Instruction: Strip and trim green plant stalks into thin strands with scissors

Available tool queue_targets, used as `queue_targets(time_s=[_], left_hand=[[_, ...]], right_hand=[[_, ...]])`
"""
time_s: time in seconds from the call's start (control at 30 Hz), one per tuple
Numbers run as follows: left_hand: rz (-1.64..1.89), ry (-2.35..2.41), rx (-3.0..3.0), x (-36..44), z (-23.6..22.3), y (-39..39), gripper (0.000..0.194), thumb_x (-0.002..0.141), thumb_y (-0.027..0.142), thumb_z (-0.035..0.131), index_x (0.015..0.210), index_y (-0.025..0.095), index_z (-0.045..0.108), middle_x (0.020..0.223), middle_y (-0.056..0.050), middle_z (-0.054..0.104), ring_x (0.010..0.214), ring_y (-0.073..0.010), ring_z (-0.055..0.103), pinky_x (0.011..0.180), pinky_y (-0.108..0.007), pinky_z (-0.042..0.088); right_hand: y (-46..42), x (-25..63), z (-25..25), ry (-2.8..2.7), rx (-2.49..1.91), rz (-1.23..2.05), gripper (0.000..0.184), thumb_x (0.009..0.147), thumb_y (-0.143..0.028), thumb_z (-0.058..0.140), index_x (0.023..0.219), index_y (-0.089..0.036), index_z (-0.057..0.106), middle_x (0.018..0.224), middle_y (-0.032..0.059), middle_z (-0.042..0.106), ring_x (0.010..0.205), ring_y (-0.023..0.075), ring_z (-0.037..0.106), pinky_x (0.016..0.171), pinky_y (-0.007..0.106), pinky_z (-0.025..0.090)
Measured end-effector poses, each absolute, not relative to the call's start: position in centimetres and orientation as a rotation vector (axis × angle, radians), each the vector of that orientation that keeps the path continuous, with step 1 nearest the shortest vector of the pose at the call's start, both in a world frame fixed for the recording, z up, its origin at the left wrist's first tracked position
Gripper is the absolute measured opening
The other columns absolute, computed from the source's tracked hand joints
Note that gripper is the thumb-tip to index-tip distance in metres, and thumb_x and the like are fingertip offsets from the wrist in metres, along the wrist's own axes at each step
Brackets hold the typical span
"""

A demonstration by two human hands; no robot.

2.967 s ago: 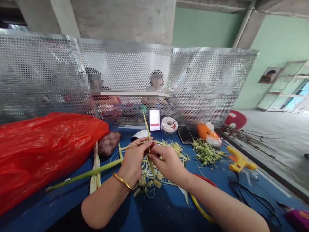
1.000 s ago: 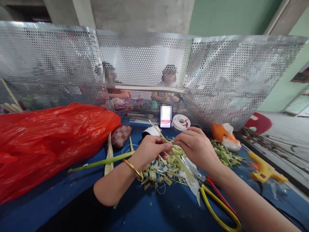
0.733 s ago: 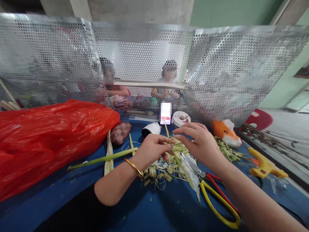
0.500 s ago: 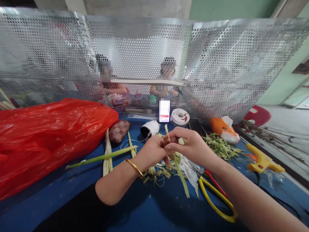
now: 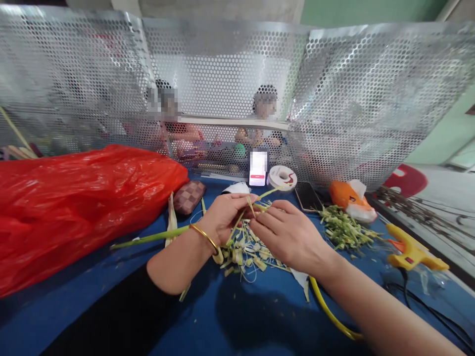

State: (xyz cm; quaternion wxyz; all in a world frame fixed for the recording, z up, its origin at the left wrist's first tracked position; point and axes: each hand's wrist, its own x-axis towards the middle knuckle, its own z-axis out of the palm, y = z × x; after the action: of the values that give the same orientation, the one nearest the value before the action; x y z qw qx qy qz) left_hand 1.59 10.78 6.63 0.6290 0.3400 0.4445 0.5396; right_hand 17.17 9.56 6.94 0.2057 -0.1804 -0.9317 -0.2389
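Note:
My left hand (image 5: 227,216), with a gold bangle on its wrist, pinches a thin pale-green leaf strip (image 5: 251,203) above the middle of the blue table. Close beside it, my right hand (image 5: 284,231) is closed on the same strip; my fingers partly cover where it bends. One end sticks out toward the upper right. Underneath lie cut leaf scraps (image 5: 243,254) and loose white thread. A long green stalk (image 5: 148,239) reaches out to the left behind my left wrist. Below my right forearm shows the yellow handle of scissors (image 5: 330,314); their blades are hidden.
A red plastic bag (image 5: 89,207) and checkered pouch (image 5: 190,197) lie left. Behind are a lit phone (image 5: 257,173), ribbon spool (image 5: 282,178) and perforated screen (image 5: 222,64), with two people beyond. Right: dark phone (image 5: 308,197), tissue pack (image 5: 347,193), green clippings (image 5: 345,230), yellow glue gun (image 5: 411,252).
The strip hung down below my hands; now it is bent between my fingers, one end pointing up right. My right hand has turned knuckles-up and covers more of the scissors. The view has shifted slightly.

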Motion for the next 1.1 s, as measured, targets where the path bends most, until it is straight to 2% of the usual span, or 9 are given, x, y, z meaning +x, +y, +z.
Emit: queue_targets(time_s=[0.2,0.4,0.47,0.57,0.63,0.77,0.9,0.97,1.1], left_hand=[[1.200,0.942,0.575,0.9,7.5,11.1,0.004,0.084,0.011,0.060,0.084,0.012,0.064,0.065,-0.004,0.067,0.056,-0.0094,0.065,0.045,-0.014,0.045],[1.247,0.916,0.553,1.6,7.2,10.8,0.005,0.084,0.008,0.059,0.083,0.008,0.064,0.065,-0.005,0.067,0.055,-0.0090,0.064,0.052,-0.016,0.050],[1.248,0.908,0.554,2.0,7.0,10.7,0.006,0.084,0.007,0.058,0.081,0.008,0.063,0.063,-0.006,0.066,0.054,-0.0092,0.063,0.051,-0.016,0.050],[1.237,0.913,0.558,2.5,6.5,10.5,0.007,0.083,0.007,0.058,0.079,0.009,0.063,0.062,-0.005,0.066,0.051,-0.0090,0.061,0.049,-0.017,0.048],[1.250,0.936,0.613,2.8,6.2,10.3,0.005,0.081,0.008,0.061,0.079,0.009,0.065,0.062,-0.005,0.066,0.051,-0.0085,0.061,0.048,-0.016,0.047],[1.257,0.988,0.734,2.9,6.2,10.1,0.003,0.078,0.009,0.065,0.080,0.009,0.068,0.061,-0.004,0.067,0.049,-0.0084,0.061,0.048,-0.017,0.048],[1.176,1.038,0.875,2.8,6.9,9.7,0.007,0.080,0.010,0.063,0.080,0.010,0.069,0.062,-0.006,0.069,0.053,-0.0120,0.066,0.052,-0.020,0.051],[1.152,1.010,0.910,2.8,7.1,9.7,0.006,0.080,0.012,0.064,0.080,0.011,0.070,0.064,-0.006,0.069,0.052,-0.0111,0.065,0.051,-0.019,0.051],[1.128,0.980,0.888,2.6,7.0,9.7,0.006,0.077,0.014,0.067,0.082,0.012,0.070,0.065,-0.005,0.069,0.056,-0.0117,0.066,0.054,-0.021,0.053]], right_hand=[[10.4,16.5,5.3,-2.610,-0.466,-0.831,0.018,0.089,-0.009,0.044,0.088,-0.012,0.062,0.079,0.0073,0.062,0.073,0.0201,0.053,0.075,0.037,0.038],[10.0,16.5,5.2,-2.461,-0.412,-0.775,0.017,0.089,-0.013,0.048,0.095,-0.013,0.063,0.070,0.0029,0.060,0.066,0.0171,0.052,0.071,0.034,0.040],[10.0,16.3,4.9,-2.455,-0.380,-0.836,0.019,0.088,-0.012,0.049,0.099,-0.014,0.064,0.075,0.0035,0.062,0.072,0.0183,0.054,0.077,0.035,0.041],[9.9,16.1,4.3,-2.456,-0.306,-0.860,0.016,0.087,-0.012,0.051,0.089,-0.015,0.067,0.074,0.0032,0.063,0.075,0.0192,0.056,0.091,0.038,0.039],[9.7,16.1,4.3,-2.408,-0.295,-0.799,0.016,0.087,-0.011,0.052,0.087,-0.015,0.067,0.075,0.0030,0.065,0.075,0.0182,0.058,0.091,0.038,0.039],[9.4,17.1,6.1,-2.168,-0.589,-0.394,0.016,0.086,-0.011,0.052,0.085,-0.017,0.067,0.078,0.0025,0.069,0.072,0.0163,0.060,0.081,0.037,0.041],[10.7,18.6,7.9,-1.882,-1.003,0.478,0.016,0.082,-0.028,0.061,0.070,-0.019,0.066,0.065,0.0014,0.064,0.062,0.0147,0.056,0.062,0.031,0.041],[11.6,19.0,8.0,-1.764,-1.040,0.878,0.022,0.077,-0.032,0.065,0.060,-0.018,0.064,0.057,0.0001,0.059,0.056,0.0133,0.052,0.056,0.029,0.038],[13.0,18.8,6.7,-1.520,-0.947,1.334,0.025,0.067,-0.036,0.072,0.056,-0.017,0.061,0.053,-0.0016,0.054,0.053,0.0108,0.047,0.056,0.027,0.037]])
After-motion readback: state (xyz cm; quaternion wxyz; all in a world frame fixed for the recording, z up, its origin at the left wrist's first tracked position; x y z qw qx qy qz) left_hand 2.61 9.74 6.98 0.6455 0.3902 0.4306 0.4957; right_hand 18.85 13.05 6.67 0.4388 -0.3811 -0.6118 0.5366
